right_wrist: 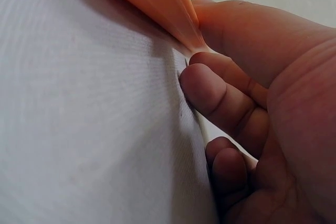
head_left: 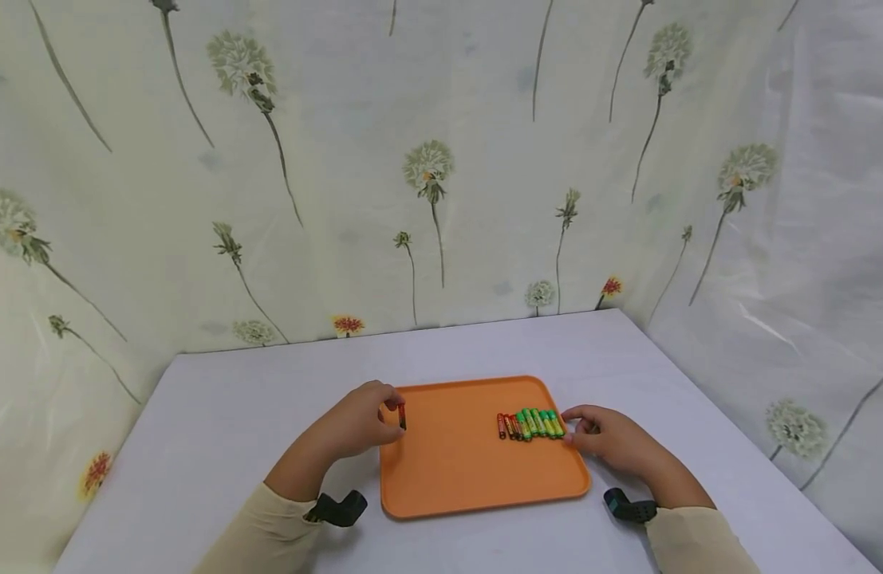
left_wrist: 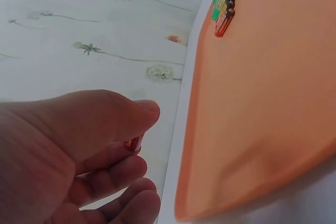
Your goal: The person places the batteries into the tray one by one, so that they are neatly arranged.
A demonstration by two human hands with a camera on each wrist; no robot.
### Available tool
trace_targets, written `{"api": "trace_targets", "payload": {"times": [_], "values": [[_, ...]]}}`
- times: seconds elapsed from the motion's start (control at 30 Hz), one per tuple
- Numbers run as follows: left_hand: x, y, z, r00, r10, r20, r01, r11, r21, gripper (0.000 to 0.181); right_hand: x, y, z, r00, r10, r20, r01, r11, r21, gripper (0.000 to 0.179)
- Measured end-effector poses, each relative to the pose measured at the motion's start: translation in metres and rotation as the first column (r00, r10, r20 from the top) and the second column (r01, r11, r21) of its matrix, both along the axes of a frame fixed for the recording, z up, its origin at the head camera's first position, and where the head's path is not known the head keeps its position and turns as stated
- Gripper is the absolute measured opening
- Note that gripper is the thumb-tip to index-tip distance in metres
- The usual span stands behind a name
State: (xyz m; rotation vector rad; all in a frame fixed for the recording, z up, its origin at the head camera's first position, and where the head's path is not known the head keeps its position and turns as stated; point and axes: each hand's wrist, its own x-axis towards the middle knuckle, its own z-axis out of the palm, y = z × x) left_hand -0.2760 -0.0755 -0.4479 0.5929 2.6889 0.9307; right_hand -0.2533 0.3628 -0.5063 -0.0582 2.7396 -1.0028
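My left hand (head_left: 365,418) pinches a small red and black battery (head_left: 401,416) between thumb and fingers, over the left side of an orange tray (head_left: 448,462). In the left wrist view, the thumb mostly covers this battery (left_wrist: 135,142). A side-by-side row of green-yellow batteries (head_left: 539,423) and smaller red batteries (head_left: 502,426) lies at the tray's right side. My right hand (head_left: 613,438) is at the tray's right rim, beside the green end of the row. Its thumb (right_wrist: 236,30) meets the rim in the right wrist view, its bent fingers lower down; the thumb tip is partly hidden.
The tray rests on a white-covered table (head_left: 269,399). A pale curtain (head_left: 340,159) printed with dandelions hangs behind and along the sides. Each wrist wears a black camera, one on the left (head_left: 338,509) and one on the right (head_left: 630,506).
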Motion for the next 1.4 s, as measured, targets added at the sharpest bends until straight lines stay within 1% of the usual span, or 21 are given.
{"api": "trace_targets", "payload": {"times": [0.13, 0.3, 0.53, 0.67, 0.77, 0.9, 1.0, 1.2, 1.3, 1.4], "values": [[-0.003, 0.011, -0.002, 0.999, -0.031, -0.008, 0.031, 1.000, -0.002, 0.038, 0.000, -0.001, 0.000, 1.000, 0.004, -0.001, -0.004, 1.000, -0.009, 0.048], [-0.006, 0.027, -0.006, 0.998, -0.066, 0.002, 0.066, 0.998, -0.005, 0.039, 0.002, -0.002, 0.002, 1.000, 0.001, 0.006, -0.001, 1.000, -0.005, 0.047], [-0.011, 0.058, -0.013, 0.995, -0.097, 0.005, 0.098, 0.995, -0.022, 0.041, 0.001, -0.001, 0.001, 1.000, 0.005, -0.004, -0.005, 1.000, -0.004, 0.046], [-0.014, 0.074, -0.015, 0.992, -0.129, 0.010, 0.129, 0.991, -0.044, 0.041, 0.001, 0.000, 0.000, 1.000, -0.002, 0.007, 0.002, 1.000, -0.020, 0.046], [-0.015, 0.083, -0.017, 0.991, -0.135, 0.015, 0.136, 0.989, -0.062, 0.041, 0.001, 0.000, 0.000, 1.000, -0.005, 0.016, 0.006, 1.000, -0.027, 0.047], [-0.017, 0.094, -0.016, 0.994, -0.107, 0.035, 0.109, 0.992, -0.059, 0.042, 0.001, 0.001, 0.001, 1.000, -0.002, 0.011, 0.003, 1.000, -0.012, 0.047], [-0.020, 0.101, -0.016, 0.994, -0.101, 0.037, 0.103, 0.993, -0.055, 0.042, 0.001, 0.001, 0.002, 1.000, 0.001, 0.007, -0.001, 1.000, -0.007, 0.046], [-0.028, 0.116, -0.018, 0.991, -0.129, 0.039, 0.130, 0.991, -0.042, 0.042, 0.002, 0.001, 0.004, 1.000, 0.009, 0.008, -0.009, 1.000, -0.003, 0.046], [-0.031, 0.124, -0.021, 0.989, -0.139, 0.048, 0.141, 0.990, -0.027, 0.043, 0.002, 0.001, 0.004, 1.000, 0.008, 0.006, -0.008, 1.000, -0.002, 0.046], [-0.033, 0.129, -0.027, 0.989, -0.136, 0.062, 0.137, 0.990, -0.017, 0.041, 0.002, 0.000, 0.004, 1.000, 0.009, 0.008, -0.009, 1.000, -0.008, 0.047]]}}
